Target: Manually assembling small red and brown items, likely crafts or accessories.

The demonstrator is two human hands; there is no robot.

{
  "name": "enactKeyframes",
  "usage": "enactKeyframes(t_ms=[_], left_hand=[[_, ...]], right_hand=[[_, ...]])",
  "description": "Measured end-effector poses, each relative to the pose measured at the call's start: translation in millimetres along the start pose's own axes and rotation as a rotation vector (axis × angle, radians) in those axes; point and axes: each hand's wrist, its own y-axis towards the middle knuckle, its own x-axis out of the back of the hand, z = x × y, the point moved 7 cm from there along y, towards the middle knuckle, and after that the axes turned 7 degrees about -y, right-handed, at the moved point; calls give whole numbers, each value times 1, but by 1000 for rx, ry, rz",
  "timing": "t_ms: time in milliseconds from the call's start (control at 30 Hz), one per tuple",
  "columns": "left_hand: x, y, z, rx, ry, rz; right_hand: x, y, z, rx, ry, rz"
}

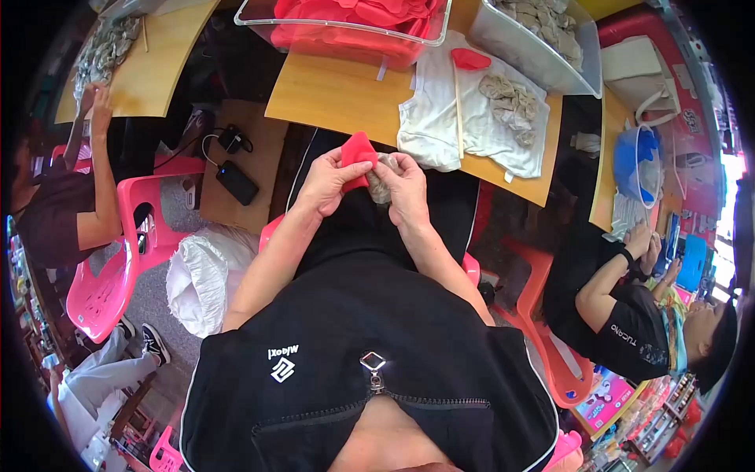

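While left hand (326, 185) pinches red piece (358, 151), right hand (408, 193) pinches bundle (380, 191) near table edge (311, 123).

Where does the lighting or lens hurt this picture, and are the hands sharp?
Head view, right rim: white glare washes out detail; head view, top: the clear tub's rim bows; head view, under the desk: deep shadow; head view, centre: left hand, right hand and red piece look reasonably sharp.
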Motion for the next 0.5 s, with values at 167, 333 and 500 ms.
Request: enactKeyframes(t_ms=[167, 333, 500], left_hand=[[3, 3, 5, 33, -43, 22], [-1, 2, 9, 52, -89, 38], [0, -3, 4, 113, -103, 4]], right_hand=[[-6, -3, -5, 21, 45, -7], [-1, -3, -15, -67, 45, 33], [-8, -14, -14, -189, 3, 72]])
